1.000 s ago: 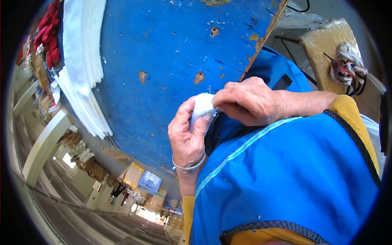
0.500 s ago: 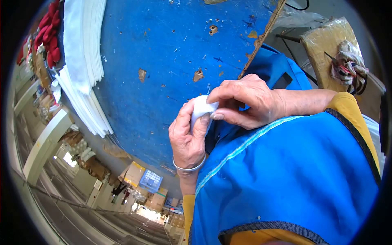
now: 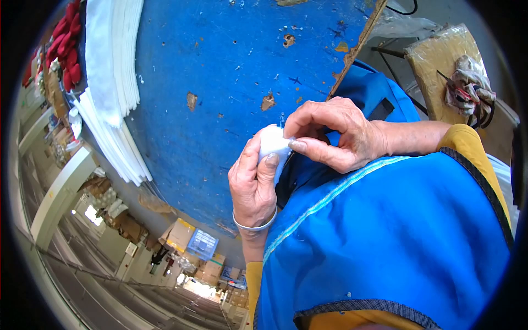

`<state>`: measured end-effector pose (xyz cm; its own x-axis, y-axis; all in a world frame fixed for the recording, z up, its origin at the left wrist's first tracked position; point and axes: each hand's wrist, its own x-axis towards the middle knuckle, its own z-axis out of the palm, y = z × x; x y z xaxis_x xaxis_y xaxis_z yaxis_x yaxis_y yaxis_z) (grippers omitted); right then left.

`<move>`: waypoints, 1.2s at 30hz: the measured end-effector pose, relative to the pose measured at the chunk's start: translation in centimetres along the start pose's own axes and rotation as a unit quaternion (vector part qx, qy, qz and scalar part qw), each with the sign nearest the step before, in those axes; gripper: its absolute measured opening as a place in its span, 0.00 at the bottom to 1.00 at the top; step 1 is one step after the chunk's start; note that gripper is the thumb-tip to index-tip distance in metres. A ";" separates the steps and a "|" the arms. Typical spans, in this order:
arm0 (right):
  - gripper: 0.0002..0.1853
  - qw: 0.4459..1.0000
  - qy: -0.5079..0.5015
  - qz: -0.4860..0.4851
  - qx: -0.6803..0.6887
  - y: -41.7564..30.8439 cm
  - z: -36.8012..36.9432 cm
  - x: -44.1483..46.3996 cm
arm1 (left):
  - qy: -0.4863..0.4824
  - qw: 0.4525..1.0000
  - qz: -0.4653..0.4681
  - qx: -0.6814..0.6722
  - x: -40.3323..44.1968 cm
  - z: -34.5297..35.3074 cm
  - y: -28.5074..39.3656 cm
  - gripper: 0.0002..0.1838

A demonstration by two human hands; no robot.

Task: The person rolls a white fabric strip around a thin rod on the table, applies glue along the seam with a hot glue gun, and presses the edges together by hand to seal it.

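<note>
A small white piece of soft cloth (image 3: 273, 144) is held up over the edge of the blue table (image 3: 181, 143), close to my blue apron. My left hand (image 3: 252, 184), with a bracelet at its wrist, wraps its fingers and thumb round the piece. From the other side my right hand (image 3: 335, 135) pinches the cloth's upper right edge between thumb and forefinger. Loose white threads stand out just above the cloth. What lies inside the fold cannot be seen.
Long stacks of white cloth strips (image 3: 113, 60) lie along the table's far left. Red items (image 3: 65, 47) are beyond them. At the upper right, a plastic-wrapped board (image 3: 440, 71) carries a stained cloth (image 3: 467, 85). Cardboard boxes and a blue crate (image 3: 202, 244) stand below left.
The thumb and forefinger of my right hand have shifted on the cloth's edge, and the flap seen half a second ago now lies closer to the piece. My left hand has barely moved.
</note>
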<state>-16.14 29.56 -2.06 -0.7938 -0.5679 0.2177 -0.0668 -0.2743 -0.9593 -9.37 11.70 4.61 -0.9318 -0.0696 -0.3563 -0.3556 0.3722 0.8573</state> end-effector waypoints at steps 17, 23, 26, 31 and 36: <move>0.06 0.999 -0.020 -0.042 -0.019 0.5 0.0 0.1 | 0.002 0.986 -0.067 -0.150 0.0 0.3 0.1 0.21; 0.07 0.999 -0.025 -0.037 -0.021 0.6 0.0 0.0 | -0.021 0.987 -0.030 -0.155 0.1 0.3 -0.4 0.21; 0.07 0.999 -0.030 -0.034 -0.022 0.6 0.0 0.1 | -0.028 0.997 0.003 -0.074 0.2 0.2 -0.4 0.18; 0.07 0.998 -0.027 -0.058 -0.023 0.9 0.1 0.3 | -0.013 0.992 -0.039 -0.120 0.0 0.3 -0.3 0.17; 0.07 0.997 -0.010 -0.076 -0.015 1.1 0.5 0.5 | -0.002 0.988 -0.033 -0.151 -0.1 0.5 -0.3 0.19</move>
<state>-16.33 28.58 -2.88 -0.7607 -0.5373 0.3643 -0.2039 -0.3350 -0.9199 -9.15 12.02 4.22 -0.9061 -0.0804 -0.4154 -0.4210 0.0746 0.9040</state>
